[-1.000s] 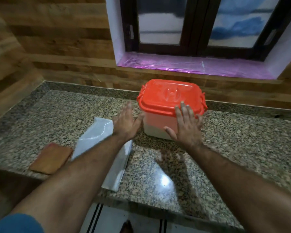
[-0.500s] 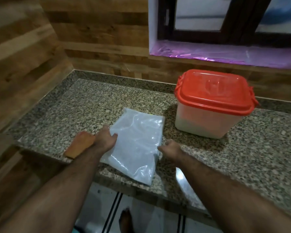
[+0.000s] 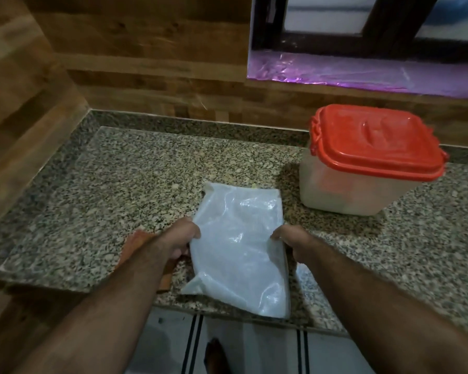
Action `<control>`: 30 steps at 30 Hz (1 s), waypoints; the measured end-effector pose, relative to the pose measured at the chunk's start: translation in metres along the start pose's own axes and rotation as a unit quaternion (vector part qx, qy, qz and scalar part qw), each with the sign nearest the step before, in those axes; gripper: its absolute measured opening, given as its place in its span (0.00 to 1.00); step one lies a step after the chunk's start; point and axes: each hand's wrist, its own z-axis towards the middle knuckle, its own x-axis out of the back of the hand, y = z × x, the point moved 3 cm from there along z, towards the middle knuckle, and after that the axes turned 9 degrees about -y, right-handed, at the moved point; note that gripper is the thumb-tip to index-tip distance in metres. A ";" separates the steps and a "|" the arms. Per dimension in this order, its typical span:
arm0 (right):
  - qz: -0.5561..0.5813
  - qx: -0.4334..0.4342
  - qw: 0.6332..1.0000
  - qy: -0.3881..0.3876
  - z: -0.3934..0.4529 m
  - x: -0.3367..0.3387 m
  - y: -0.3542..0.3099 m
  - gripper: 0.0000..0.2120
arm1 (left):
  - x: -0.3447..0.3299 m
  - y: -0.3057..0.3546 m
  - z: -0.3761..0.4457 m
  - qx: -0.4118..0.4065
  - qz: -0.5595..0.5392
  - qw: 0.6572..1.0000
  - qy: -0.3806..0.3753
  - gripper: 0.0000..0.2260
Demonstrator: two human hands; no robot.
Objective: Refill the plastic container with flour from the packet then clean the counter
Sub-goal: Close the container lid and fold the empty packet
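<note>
A white plastic flour packet [image 3: 239, 247] lies near the front edge of the granite counter [image 3: 135, 184]. My left hand [image 3: 180, 240] grips the packet's left side with curled fingers. On the packet's right side, my right hand [image 3: 291, 242] grips the edge. The packet's near end is lifted a little off the counter. A translucent plastic container [image 3: 341, 193] with a red lid [image 3: 373, 141] clipped on stands at the back right, apart from both hands.
An orange-brown cloth pad [image 3: 138, 241] lies on the counter, mostly hidden under my left forearm. Wooden walls close off the left and back. A window sill [image 3: 362, 76] covered in purple film runs behind the container. Tiled floor shows below the counter's front edge.
Both hands left the container and came down to the packet, gripping its two sides. The packet has shifted right and its near end has risen. The view turned left and down.
</note>
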 end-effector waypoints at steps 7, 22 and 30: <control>0.023 0.071 0.992 -0.105 -0.014 0.005 -0.017 0.26 | 0.012 0.005 -0.013 -0.037 -0.082 0.993 -0.077 0.26; 0.305 0.202 0.906 -0.212 -0.061 0.026 -0.029 0.56 | -0.034 0.018 -0.071 -0.034 -0.466 0.884 -0.009 0.05; 0.295 0.237 0.894 -0.241 -0.083 -0.007 -0.026 0.34 | -0.105 -0.006 -0.092 -0.003 -0.459 0.887 -0.043 0.06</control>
